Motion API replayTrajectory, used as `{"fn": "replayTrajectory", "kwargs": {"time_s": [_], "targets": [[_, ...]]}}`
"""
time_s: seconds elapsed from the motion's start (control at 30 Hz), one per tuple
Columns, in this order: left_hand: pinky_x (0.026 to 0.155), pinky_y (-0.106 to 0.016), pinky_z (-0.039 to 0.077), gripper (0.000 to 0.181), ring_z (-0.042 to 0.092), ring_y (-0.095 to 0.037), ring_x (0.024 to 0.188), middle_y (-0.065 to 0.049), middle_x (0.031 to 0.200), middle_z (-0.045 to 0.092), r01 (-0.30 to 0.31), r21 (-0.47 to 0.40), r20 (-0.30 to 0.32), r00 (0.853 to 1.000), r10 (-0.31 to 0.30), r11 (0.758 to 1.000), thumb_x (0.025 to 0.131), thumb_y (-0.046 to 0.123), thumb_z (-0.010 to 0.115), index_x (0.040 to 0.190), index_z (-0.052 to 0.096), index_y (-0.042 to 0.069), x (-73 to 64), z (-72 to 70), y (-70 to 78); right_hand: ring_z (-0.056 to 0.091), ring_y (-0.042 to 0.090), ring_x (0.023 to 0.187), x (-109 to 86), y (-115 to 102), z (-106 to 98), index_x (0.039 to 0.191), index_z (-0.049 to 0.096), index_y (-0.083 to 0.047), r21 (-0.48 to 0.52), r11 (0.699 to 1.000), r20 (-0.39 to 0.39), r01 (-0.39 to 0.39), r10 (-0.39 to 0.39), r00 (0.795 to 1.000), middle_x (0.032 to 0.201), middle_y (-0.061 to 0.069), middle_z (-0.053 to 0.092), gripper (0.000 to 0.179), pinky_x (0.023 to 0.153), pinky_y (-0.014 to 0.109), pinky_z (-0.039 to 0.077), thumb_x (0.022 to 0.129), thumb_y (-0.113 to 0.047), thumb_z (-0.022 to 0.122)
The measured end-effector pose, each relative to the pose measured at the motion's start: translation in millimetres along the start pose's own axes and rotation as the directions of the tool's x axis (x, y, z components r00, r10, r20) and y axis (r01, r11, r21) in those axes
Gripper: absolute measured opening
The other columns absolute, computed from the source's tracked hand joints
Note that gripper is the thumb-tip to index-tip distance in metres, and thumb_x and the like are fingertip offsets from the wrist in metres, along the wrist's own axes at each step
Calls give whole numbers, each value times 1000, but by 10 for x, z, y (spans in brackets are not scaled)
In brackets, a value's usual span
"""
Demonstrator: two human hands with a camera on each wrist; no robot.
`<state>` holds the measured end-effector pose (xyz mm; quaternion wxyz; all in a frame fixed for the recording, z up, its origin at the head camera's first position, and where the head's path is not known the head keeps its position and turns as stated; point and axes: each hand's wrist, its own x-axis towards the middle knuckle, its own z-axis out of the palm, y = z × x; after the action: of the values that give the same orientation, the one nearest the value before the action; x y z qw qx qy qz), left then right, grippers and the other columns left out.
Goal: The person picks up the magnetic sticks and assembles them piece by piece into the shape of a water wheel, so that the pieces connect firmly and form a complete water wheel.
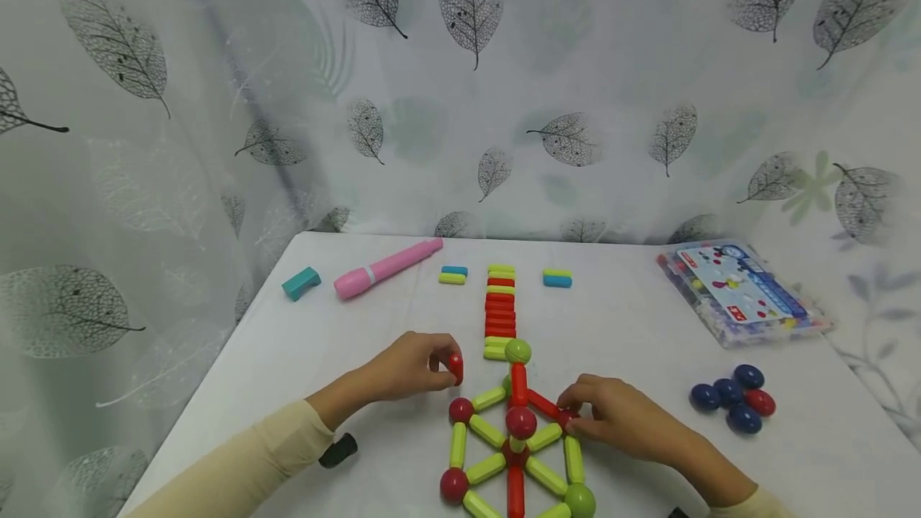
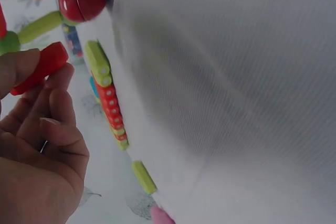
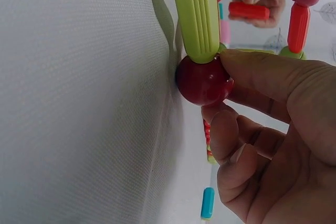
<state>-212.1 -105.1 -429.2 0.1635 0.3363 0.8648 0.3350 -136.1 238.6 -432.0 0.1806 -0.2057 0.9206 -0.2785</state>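
Note:
My left hand (image 1: 417,366) pinches a short red magnetic rod (image 2: 50,62) between thumb and fingertips, raised beside the far left part of a ball-and-rod structure. Thumb and fingers of my right hand (image 1: 626,420) grip a dark red ball (image 3: 202,82) at the structure's right corner, where a ribbed lime rod (image 3: 197,19) joins it. The structure is a spoked ring of lime and red rods, with red and green balls at its corners. A red ball (image 1: 521,423) stands raised over its middle, and its near edge is cut off in the head view.
Behind the structure runs a row of red and lime rods (image 1: 500,302), with blue and lime pairs either side. A pink pen-like object (image 1: 388,268) and a teal block (image 1: 301,284) lie back left. At right are blue balls (image 1: 728,392), a red ball (image 1: 759,402) and a clear case (image 1: 741,290).

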Motion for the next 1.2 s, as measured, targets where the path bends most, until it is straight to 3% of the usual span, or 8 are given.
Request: {"fn": "replayTrajectory", "kwargs": {"time_s": [0.17, 0.3, 0.67, 0.87, 1.0, 1.1, 1.2], "targets": [[75, -23, 54, 18, 61, -4, 84, 19, 93, 70, -27, -43, 34, 999, 28, 999, 90, 17, 77, 104, 68, 25, -113, 73, 22, 56, 6, 80, -4, 1, -7, 108, 75, -22, -4, 1000, -6, 1, -1, 1000, 95, -13, 64, 21, 71, 21, 52, 89, -28, 79], [73, -22, 54, 18, 60, -3, 81, 18, 93, 70, -47, -37, 24, 999, 48, 998, 91, 15, 76, 104, 68, 24, -154, 112, 34, 56, 5, 80, -4, 0, -14, 108, 75, -22, -6, 1000, -11, 0, 0, 1000, 96, -13, 64, 20, 71, 21, 52, 89, -27, 79], [75, -21, 53, 21, 59, -3, 86, 18, 95, 70, -55, -1, 24, 998, 55, 999, 92, 18, 77, 112, 71, 15, -147, 155, 90, 56, 6, 81, 5, -3, -7, 108, 75, -22, -5, 1000, -13, -4, 4, 1000, 95, -13, 63, 20, 71, 21, 52, 90, -27, 78], [78, -22, 53, 26, 62, -8, 90, 18, 97, 69, -30, -8, 22, 999, 30, 1000, 91, 20, 78, 115, 71, 15, -167, 166, 85, 56, 6, 80, -29, 13, -37, 112, 74, -22, -24, 999, -31, -28, 27, 999, 96, -13, 64, 26, 70, 22, 52, 89, -34, 78], [74, -21, 51, 32, 59, -8, 88, 19, 96, 68, 3, 6, 8, 1000, -3, 1000, 89, 22, 80, 119, 72, 16, -209, 210, 74, 55, 8, 76, -143, 78, -202, 117, 73, -20, -69, 994, -103, -87, 79, 991, 96, -11, 64, 32, 66, 23, 50, 90, -36, 77], [70, -20, 50, 33, 56, -6, 83, 18, 96, 68, 15, 20, -2, 1000, -15, 1000, 88, 23, 81, 119, 72, 16, -253, 261, 67, 57, 9, 74, -296, 207, -403, 118, 72, -17, -225, 965, -207, -138, 91, 974, 95, -6, 65, 33, 61, 26, 50, 90, -33, 78], [70, -20, 49, 34, 56, -5, 82, 16, 97, 68, 23, 24, -10, 1000, -23, 999, 88, 23, 81, 120, 73, 16, -284, 303, 69, 58, 15, 76, -489, 392, -622, 119, 71, -12, -403, 874, -288, -272, 161, 944, 93, -1, 63, 37, 57, 34, 49, 88, -31, 79]]}}
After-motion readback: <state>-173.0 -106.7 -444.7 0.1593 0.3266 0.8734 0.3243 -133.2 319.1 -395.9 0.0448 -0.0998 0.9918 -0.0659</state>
